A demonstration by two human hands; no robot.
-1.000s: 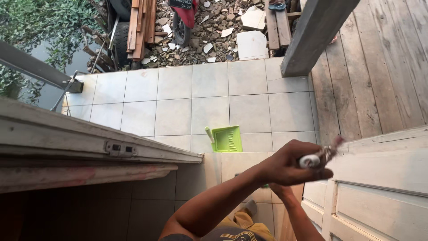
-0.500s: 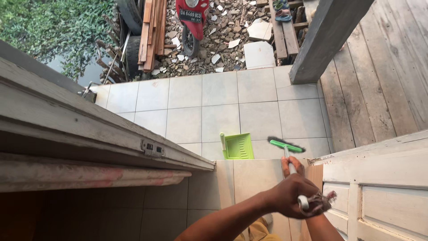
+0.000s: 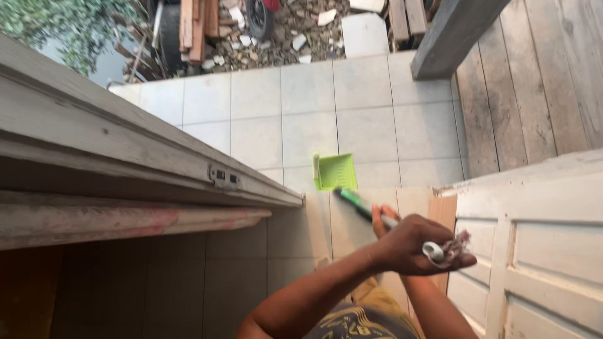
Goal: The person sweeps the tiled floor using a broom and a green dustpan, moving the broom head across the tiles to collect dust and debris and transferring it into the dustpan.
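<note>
I look down from high up beside a doorway. My left hand (image 3: 408, 246) is closed around the white top end of a long-handled brush (image 3: 352, 200), where a frayed cord hangs out. Lower down, my right hand (image 3: 379, 218) grips the pale shaft of the same brush. Its green and black head points down and left, just below a green dustpan (image 3: 336, 171) lying on the grey tiled floor (image 3: 301, 107). Part of the shaft is hidden behind my left hand.
A weathered door-frame top (image 3: 125, 163) with a small metal latch plate (image 3: 225, 177) fills the left. A white panelled door (image 3: 540, 245) stands at right. Beyond are a wooden plank deck (image 3: 534, 75), a grey post (image 3: 452, 31), stacked planks (image 3: 195, 19) and rubble (image 3: 282, 31).
The brush head has swung left and nearer, from right of the dustpan to just below it. My view has tilted down, so the red motorbike is mostly out of view.
</note>
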